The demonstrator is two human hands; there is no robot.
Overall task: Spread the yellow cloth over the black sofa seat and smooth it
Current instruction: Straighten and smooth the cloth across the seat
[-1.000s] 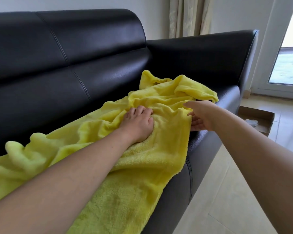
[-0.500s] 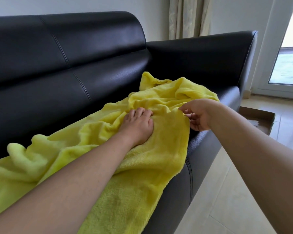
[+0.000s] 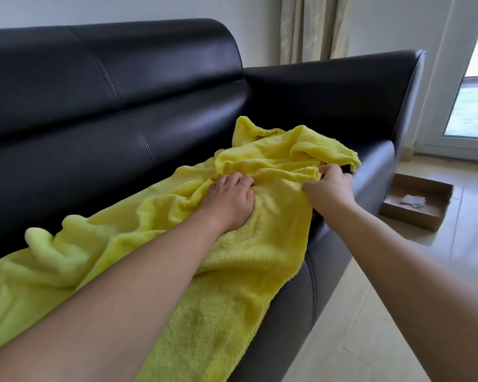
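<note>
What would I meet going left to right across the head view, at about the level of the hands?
Black sofa backrest → left hand, pressing on the yellow cloth → right hand, gripping the cloth's edge → sofa armrest → shallow cardboard box on the floor.

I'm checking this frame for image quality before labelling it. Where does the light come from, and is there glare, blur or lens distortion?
Head view: daylight enters from the glass door at right, which is blown out; soft glare streaks the glossy black leather sofa backrest; the yellow fleece cloth and both hands look sharp; wide-angle bending curves the sofa's top edge and stretches the near forearms.
</note>
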